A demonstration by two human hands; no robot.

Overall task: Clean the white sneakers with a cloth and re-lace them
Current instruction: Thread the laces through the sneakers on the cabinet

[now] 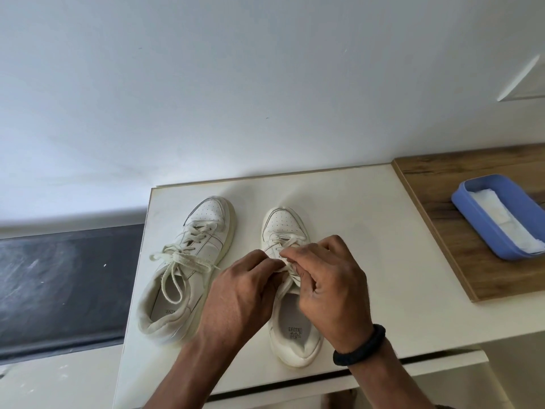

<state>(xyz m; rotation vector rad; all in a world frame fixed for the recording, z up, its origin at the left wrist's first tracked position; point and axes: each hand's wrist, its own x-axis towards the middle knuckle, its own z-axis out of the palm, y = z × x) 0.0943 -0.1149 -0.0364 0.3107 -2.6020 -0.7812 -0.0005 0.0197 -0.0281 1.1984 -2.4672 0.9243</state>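
**Fig. 1.** Re-lacing, seen from above. A white tabletop point(368, 208) fills the centre of the frame, and a wooden surface point(436, 208) adjoins it at the right.

Two white sneakers stand side by side on the tabletop, toes toward the wall point(236, 84).
- The centre-left sneaker point(206, 231) is laced and tied in a loose bow.
- The centre-right sneaker point(295, 335) is in hand.

A blue tray point(477, 228) at the right edge of the frame holds a folded white cloth point(507, 225), well apart from the shoes.

The left hand point(241, 290) and the right hand point(330, 284) meet over the centre-right sneaker's tongue. Their fingers are curled and pinch its lace point(287, 240). Which eyelet is being worked is hidden beneath them.

**Technique (judged).** The step probably calls for:
- an even pull from both sides
- a flat, untwisted lace
- matched free ends
- the sole kept planted on the tabletop

**Count.**
- one tabletop
- one wooden surface
- two sneakers
- one tray
- two hands
- one cloth
- one black wristband point(359, 346), on the right wrist
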